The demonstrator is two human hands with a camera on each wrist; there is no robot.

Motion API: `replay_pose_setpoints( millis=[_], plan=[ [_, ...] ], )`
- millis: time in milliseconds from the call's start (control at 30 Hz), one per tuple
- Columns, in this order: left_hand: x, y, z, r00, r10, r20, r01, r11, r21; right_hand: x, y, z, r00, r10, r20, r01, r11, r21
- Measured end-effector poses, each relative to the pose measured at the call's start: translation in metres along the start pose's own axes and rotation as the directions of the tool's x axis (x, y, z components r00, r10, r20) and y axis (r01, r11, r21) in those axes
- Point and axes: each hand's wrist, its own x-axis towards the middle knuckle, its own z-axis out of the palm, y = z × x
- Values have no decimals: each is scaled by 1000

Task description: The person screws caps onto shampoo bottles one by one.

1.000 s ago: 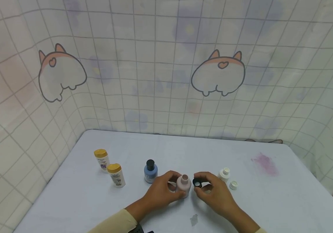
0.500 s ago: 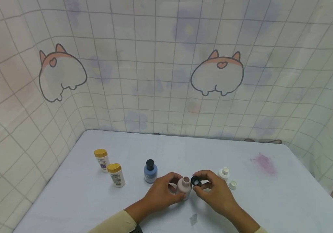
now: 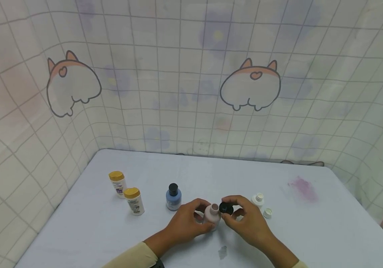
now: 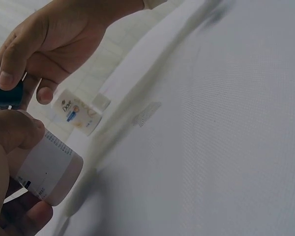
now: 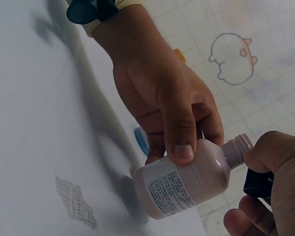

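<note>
My left hand (image 3: pixel 188 222) grips a small pink bottle (image 3: pixel 212 218) round its body. The bottle's threaded neck is uncovered, and in the right wrist view its printed label (image 5: pixel 168 189) faces the camera. Between thumb and fingers, my right hand (image 3: pixel 250 222) pinches a black cap (image 3: pixel 226 208) just right of the bottle's mouth. In the left wrist view the cap (image 4: pixel 8 93) is partly hidden by the right thumb. Behind the right hand stand a white Dove bottle (image 4: pixel 77 112) without its cap and a small white cap (image 3: pixel 267 213).
Left of the hands stands a blue bottle (image 3: pixel 173 200) with a black cap. Further left are two white bottles with yellow caps, a nearer one (image 3: pixel 135 204) and a farther one (image 3: pixel 119 186). A grid-patterned curtain (image 3: pixel 184 74) hangs behind the white table (image 3: pixel 87 223).
The right hand has turned the black cap, whose hollow underside faced the camera earlier, and brought it closer to the bottle's mouth. The pink bottle has shifted slightly right in the left hand's grip.
</note>
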Motion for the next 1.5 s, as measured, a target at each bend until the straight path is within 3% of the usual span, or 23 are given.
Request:
replay_pose_setpoints(
  millis=[300,533,867,1500],
  plan=[
    [0,-1,1,1000,7,-6,-7,1000,4,1,-1,0,999,-43,1,43,999,2],
    [0,-1,1,1000,-7,-8,7,1000,11,2,-5,0,1000,3,9,-3,1000,8],
    [1,1,3,1000,8,-9,-8,1000,9,4,-6,3,998,-61,-8,62,998,23],
    [2,-1,7,1000,19,-15,-19,1000,2,3,-9,9,1000,7,-11,-8,998,-60]
  ],
)
